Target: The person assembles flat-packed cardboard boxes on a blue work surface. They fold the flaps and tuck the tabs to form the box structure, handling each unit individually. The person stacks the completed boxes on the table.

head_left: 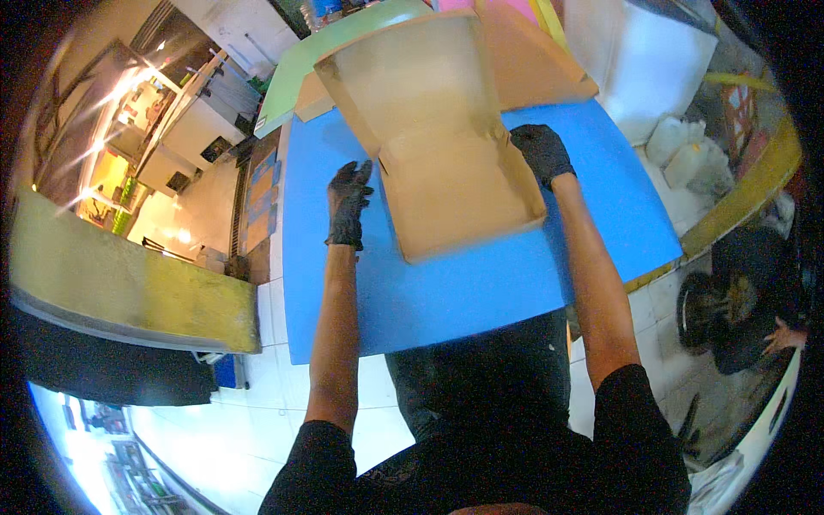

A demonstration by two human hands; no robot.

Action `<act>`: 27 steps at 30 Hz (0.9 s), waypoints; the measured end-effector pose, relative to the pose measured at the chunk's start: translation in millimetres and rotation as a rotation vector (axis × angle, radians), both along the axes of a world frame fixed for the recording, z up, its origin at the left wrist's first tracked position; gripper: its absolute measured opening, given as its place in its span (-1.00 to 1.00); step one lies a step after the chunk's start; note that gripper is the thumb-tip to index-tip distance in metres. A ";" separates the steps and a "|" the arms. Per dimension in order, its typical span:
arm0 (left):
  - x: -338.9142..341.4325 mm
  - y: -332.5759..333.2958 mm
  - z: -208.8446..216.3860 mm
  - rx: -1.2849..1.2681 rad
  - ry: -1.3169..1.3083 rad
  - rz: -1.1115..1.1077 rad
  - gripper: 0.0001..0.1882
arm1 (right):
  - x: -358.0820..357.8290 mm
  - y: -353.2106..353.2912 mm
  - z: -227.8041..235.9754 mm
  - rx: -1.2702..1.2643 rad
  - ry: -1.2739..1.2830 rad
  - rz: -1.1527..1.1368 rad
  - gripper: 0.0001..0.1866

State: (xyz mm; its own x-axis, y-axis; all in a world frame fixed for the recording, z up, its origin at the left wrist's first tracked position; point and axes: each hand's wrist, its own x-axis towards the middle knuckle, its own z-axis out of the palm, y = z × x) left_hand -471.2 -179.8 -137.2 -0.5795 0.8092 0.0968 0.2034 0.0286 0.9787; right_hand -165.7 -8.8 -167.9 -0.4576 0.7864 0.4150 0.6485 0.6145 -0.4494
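Note:
An unfolded-lid cardboard box (463,197) lies in front of me on a blue tabletop (618,215), its lid (412,77) tipped up and away on the far side. The tray part looks bare inside, and the box is slightly blurred. My left hand (348,202), in a black glove, hovers beside the box's left wall with fingers apart, holding nothing. On the other side my right hand (542,154), gloved in black too, has its fingers curled at the box's right edge near the lid fold. Its fingertips are partly hidden.
Behind the lid lie more brown cardboard pieces (536,64) and a green surface (369,43). White bags (687,150) stand at the right. A person's hand (785,337) shows at the far right, near a black round object (697,309). A low yellow-grey wall (172,287) runs at the left.

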 end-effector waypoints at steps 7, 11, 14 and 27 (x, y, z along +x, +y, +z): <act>10.3 30.7 -18.2 -0.106 0.057 -0.150 -0.71 | 22.0 37.5 -5.3 0.111 -0.170 0.112 -0.67; 13.3 20.2 -43.8 0.138 0.004 -0.320 -0.68 | 7.0 -10.3 49.5 0.099 -0.469 -0.061 -0.66; 25.0 19.3 -35.2 0.178 0.177 -0.328 -0.61 | -15.5 -38.1 73.2 0.061 -0.325 0.059 -0.67; 29.5 28.2 -51.1 0.174 0.571 -0.172 -0.54 | -136.8 -26.0 27.2 0.279 -0.637 0.746 -0.87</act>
State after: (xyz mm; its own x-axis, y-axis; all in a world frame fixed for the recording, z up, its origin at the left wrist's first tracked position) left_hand -441.7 -151.6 -188.3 -0.2598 0.8311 0.4917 0.6839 -0.2011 0.7013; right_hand -302.5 -34.9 -140.8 -0.9913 0.1226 0.0482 0.1257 0.9899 0.0661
